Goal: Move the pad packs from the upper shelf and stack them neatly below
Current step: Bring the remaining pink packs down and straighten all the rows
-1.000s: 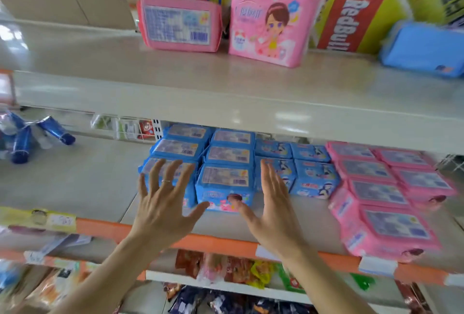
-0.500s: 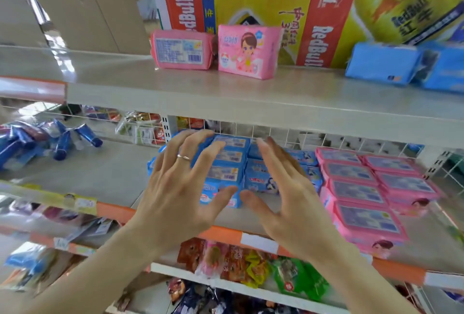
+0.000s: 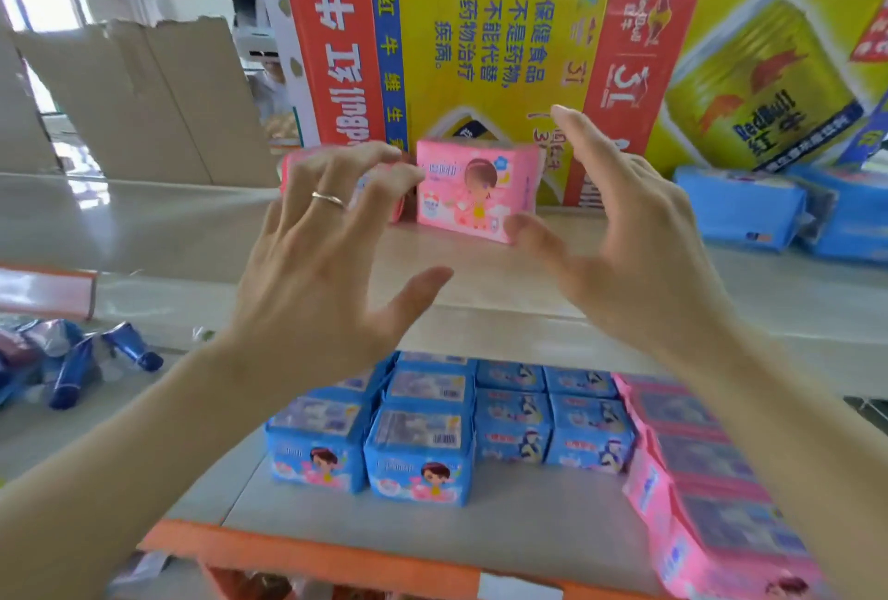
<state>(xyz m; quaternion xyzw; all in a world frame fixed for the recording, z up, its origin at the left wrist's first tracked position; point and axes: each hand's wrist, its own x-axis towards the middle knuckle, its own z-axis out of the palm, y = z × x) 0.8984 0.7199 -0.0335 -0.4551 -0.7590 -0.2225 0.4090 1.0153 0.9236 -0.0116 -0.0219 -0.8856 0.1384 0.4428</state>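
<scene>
The upper shelf [image 3: 144, 234] looks like smooth, pale painted metal, glossy enough to catch window glare. Standing on it, the pink pad pack [image 3: 473, 196] wears thin, shiny plastic film. Behind that pack, the printed carton [image 3: 480, 47] is cardboard with a satin face and ragged edges. Left of the pack, a smooth metal ring [image 3: 329, 199] gleams.

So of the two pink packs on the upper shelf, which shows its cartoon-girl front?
The right pink pack, standing between both open hands, shows the girl. The left pink pack sits mostly hidden behind the left hand.
</scene>
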